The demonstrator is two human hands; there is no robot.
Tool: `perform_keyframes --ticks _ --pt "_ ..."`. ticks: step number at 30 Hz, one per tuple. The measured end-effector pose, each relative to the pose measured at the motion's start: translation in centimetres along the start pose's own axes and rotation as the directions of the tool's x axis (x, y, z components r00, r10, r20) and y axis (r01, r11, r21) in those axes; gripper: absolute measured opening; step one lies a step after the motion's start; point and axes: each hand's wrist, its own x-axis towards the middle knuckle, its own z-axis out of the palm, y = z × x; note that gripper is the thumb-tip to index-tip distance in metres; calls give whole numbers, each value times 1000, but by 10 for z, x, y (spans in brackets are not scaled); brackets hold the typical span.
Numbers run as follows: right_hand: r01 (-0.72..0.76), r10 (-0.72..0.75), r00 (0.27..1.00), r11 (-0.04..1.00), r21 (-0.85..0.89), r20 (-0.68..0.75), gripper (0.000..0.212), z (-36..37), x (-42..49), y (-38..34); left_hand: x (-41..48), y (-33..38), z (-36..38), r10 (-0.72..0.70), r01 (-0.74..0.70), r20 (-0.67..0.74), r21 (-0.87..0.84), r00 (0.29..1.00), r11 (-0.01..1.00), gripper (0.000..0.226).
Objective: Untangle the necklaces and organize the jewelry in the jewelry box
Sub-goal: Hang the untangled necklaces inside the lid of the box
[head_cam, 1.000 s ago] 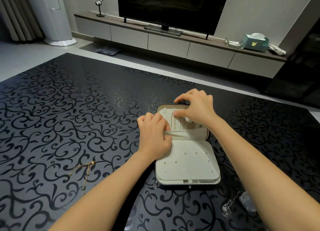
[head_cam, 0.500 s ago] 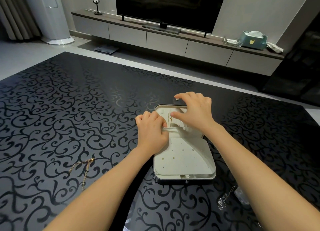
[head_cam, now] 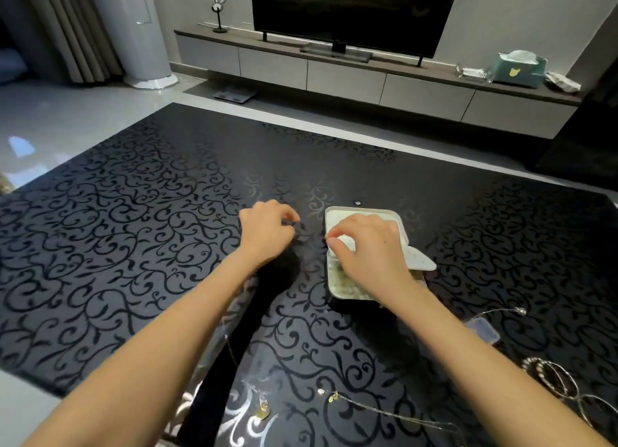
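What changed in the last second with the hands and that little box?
The left hand let go of the jewelry box and moved off to its left, over the table, fingers curled; whether it holds anything is unclear. The right hand shifted from the lid's top to pinch at the box's left edge. The box stays open on the table.
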Motion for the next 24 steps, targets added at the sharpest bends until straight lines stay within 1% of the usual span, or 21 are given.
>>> perform_keyframes --ticks 2,4,6,7,9,11,15,18,24 --pt "24 -25 1000 998 50 18 17 9 -10 -19 -17 -30 -21 -123 124 -11 14 992 992 29" --pt "28 -35 997 995 100 64 17 23 -18 -33 -32 -60 -34 -249 247 28 61 968 967 22" --pt "-7 -9 991 992 124 132 19 43 -22 -46 -49 -87 -41 -308 293 86 152 947 944 14" --pt "-34 12 986 991 132 164 19 54 -22 -51 -56 -96 -41 -320 298 117 175 940 938 15" --pt "-89 50 972 982 165 228 20 76 -21 -61 -69 -106 -43 -340 314 174 158 924 936 15" --pt "-147 90 958 970 193 273 19 94 -17 -71 -76 -109 -40 -322 306 204 107 925 946 11" --pt "-228 177 951 956 187 254 25 123 -2 -86 -78 -107 -34 -217 215 211 35 953 976 9" --pt "-220 185 946 970 107 267 23 136 16 -91 -74 -106 -31 -174 170 207 37 963 985 14" --pt "-152 134 917 988 18 377 10 145 40 -97 -71 -109 -29 -159 153 211 44 964 987 9"
